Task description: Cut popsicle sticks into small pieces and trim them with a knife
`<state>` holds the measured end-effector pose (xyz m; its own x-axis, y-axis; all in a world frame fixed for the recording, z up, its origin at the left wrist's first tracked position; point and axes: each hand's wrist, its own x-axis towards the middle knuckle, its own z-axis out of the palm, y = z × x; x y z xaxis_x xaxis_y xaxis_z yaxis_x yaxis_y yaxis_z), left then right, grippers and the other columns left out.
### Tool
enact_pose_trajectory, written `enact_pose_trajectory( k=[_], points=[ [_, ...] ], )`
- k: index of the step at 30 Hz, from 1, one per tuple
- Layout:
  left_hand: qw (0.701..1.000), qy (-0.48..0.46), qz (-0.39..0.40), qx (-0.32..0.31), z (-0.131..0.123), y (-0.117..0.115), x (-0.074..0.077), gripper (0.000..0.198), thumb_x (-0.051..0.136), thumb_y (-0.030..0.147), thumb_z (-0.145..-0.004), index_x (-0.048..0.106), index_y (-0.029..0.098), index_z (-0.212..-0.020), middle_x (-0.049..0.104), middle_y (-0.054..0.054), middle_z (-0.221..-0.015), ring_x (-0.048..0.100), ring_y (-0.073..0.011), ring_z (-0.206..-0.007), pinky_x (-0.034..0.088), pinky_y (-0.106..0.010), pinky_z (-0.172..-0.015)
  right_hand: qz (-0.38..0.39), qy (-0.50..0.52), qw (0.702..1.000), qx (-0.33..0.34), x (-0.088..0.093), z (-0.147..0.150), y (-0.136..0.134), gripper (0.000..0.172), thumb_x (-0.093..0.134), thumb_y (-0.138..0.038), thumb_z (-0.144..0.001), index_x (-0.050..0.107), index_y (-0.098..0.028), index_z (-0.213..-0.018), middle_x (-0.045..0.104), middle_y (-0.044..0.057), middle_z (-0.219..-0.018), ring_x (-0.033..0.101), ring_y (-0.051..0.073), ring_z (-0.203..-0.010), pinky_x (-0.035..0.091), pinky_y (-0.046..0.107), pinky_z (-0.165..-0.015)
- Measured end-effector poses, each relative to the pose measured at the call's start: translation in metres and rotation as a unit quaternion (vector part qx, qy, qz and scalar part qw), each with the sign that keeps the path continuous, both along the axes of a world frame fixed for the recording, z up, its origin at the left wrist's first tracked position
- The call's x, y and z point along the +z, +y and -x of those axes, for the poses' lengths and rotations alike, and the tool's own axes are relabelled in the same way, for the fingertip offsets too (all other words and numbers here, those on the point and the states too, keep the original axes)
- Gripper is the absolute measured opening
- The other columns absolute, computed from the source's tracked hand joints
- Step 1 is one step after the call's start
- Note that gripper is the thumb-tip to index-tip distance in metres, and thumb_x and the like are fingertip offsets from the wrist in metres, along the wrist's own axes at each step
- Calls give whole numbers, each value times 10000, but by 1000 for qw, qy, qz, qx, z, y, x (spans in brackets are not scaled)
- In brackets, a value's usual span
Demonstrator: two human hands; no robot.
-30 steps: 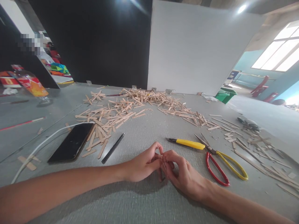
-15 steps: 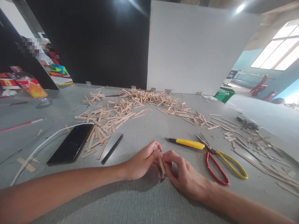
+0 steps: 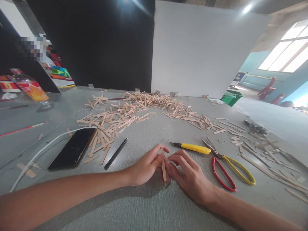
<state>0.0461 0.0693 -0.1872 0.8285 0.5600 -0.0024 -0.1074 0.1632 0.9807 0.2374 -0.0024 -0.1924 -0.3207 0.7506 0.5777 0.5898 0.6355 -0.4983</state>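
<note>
My left hand [image 3: 149, 164] pinches a flat wooden craft stick [image 3: 164, 171] near its upper part, thumb on the near face. The stick stands almost upright in view, its lower end just above the table. My right hand [image 3: 189, 173] is close on the right, with bent fingers and its thumb at the stick's edge. Behind the stick the fingertips of both hands partly hide each other. A yellow utility knife [image 3: 196, 148] lies beyond my right hand, beside scissors [image 3: 218, 155] with one red and one yellow handle. A black pen [image 3: 116, 153] lies beyond my left forearm.
Many loose craft sticks [image 3: 154, 101] are heaped along the back, with more scattered at right. A phone [image 3: 73, 149] on a white cable [image 3: 39, 157] lies at left, near a drink bottle [image 3: 32, 88]. Black [image 3: 103, 45] and white [image 3: 199, 48] panels stand behind.
The craft stick has turned more upright and shifted slightly left, its broad face now towards me. My right fingers have loosened and spread a little; my left hand stays in place.
</note>
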Motion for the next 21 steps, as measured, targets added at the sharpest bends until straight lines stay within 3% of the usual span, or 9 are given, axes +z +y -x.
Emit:
enact_pose_trajectory(
  k=[6,9,14,18,21],
  points=[
    [999,18,-28,8,1,0,3,358,458,513,-1080,398,208,-1258,716,-31,-807,678,-167,-592,510,-280,-580,15,26,1000,-2,-9,-5,1,205,466,-133,-1081,582,-241,-1210,691,66,-1001,677,191,-887,567,301,-739],
    [999,24,-32,15,1,0,4,373,514,502,-1061,384,213,-1259,692,-9,-781,661,-160,-579,509,-272,-566,28,31,999,-1,-6,-5,1,240,436,-126,-1080,604,-234,-1212,696,63,-982,667,184,-842,550,312,-735],
    [999,34,-31,14,1,-1,5,376,559,486,-1042,378,230,-1250,687,-3,-821,665,-155,-588,516,-280,-583,57,61,996,-23,-1,-3,-1,140,503,-136,-1023,590,-226,-959,589,-8,-759,512,144,-603,416,287,-565],
    [999,40,-35,11,1,-1,8,387,564,511,-1032,386,232,-1234,695,-12,-862,655,-145,-587,513,-279,-588,99,115,988,-9,1,-3,-2,197,556,-124,-913,493,-235,-763,434,-57,-641,350,121,-521,274,289,-504],
    [998,43,-39,13,1,-2,7,376,559,509,-1033,392,234,-1227,688,-14,-858,652,-148,-589,516,-286,-590,174,197,965,-6,6,-3,3,214,592,-184,-928,487,-237,-748,441,-58,-623,367,120,-510,293,269,-483]
  ],
)
